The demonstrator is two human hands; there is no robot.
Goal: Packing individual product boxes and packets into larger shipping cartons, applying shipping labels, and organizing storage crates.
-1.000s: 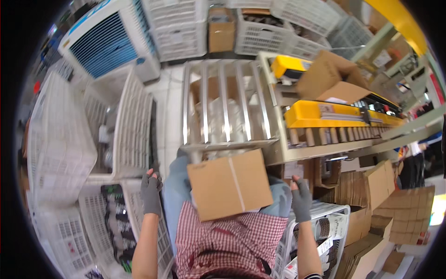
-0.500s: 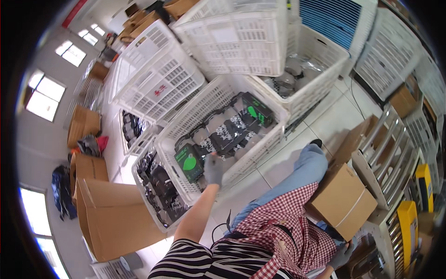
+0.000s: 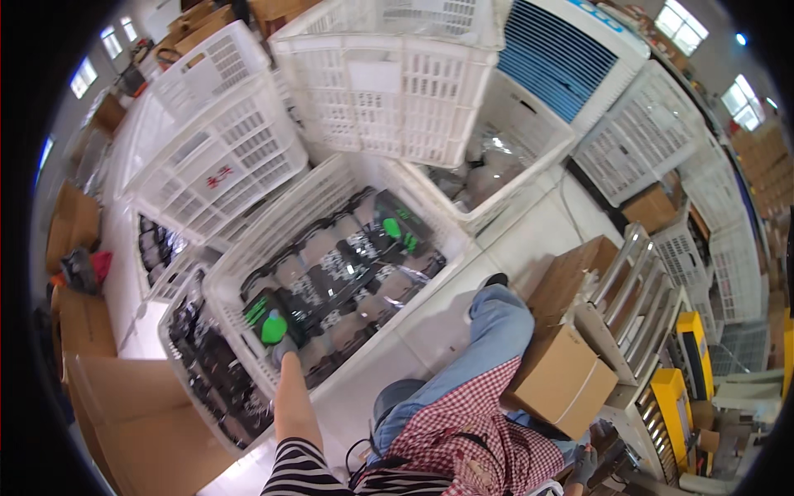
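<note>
My left hand (image 3: 285, 350), in a grey glove, reaches into a white plastic crate (image 3: 389, 341). It is at the near edge of a black box with a green print (image 3: 266, 317); its fingers are mostly hidden, so a grip cannot be made out. A second black-and-green box (image 3: 403, 223) lies at the crate's far end. Between them are rows of grey and black items in clear wrapping (image 3: 335, 269). My right hand (image 3: 585, 467), also gloved, is low at the right, near a closed cardboard box (image 3: 562, 382); its fingers are too small to read.
More white crates (image 3: 380, 99) stand stacked behind, and one with wrapped black items (image 3: 207, 364) sits at the left. An open carton (image 3: 149, 422) is at the near left. Right of my legs stands a roller conveyor (image 3: 616, 318) with yellow parts (image 3: 672, 405).
My view has turned, shifting the crates leftward in the picture. My left hand has moved from over the wrapped items to the near black-and-green box. My right hand stays low near the cardboard box.
</note>
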